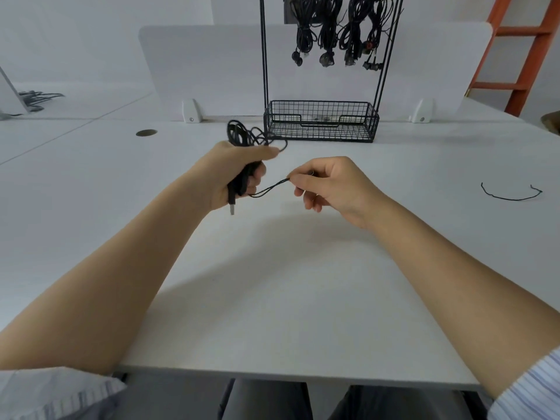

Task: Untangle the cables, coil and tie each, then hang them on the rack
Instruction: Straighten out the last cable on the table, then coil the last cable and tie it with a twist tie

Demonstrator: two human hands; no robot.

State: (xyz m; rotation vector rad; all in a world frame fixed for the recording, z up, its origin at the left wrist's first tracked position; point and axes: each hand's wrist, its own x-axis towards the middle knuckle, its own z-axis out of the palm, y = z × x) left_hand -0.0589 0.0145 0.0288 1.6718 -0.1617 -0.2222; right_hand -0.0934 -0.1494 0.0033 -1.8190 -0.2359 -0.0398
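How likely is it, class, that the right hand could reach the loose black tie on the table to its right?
Probably yes: bare table lies between the right hand and the tie. But it pinches a strand from the coil in the left hand, so it must let go first.

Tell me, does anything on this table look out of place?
Only one thing: a thin black wire lies alone, bent in a curve, on the right of the table, far from the cable in the left hand and the strand pinched by the right hand. Bundles on the rack hang neatly.
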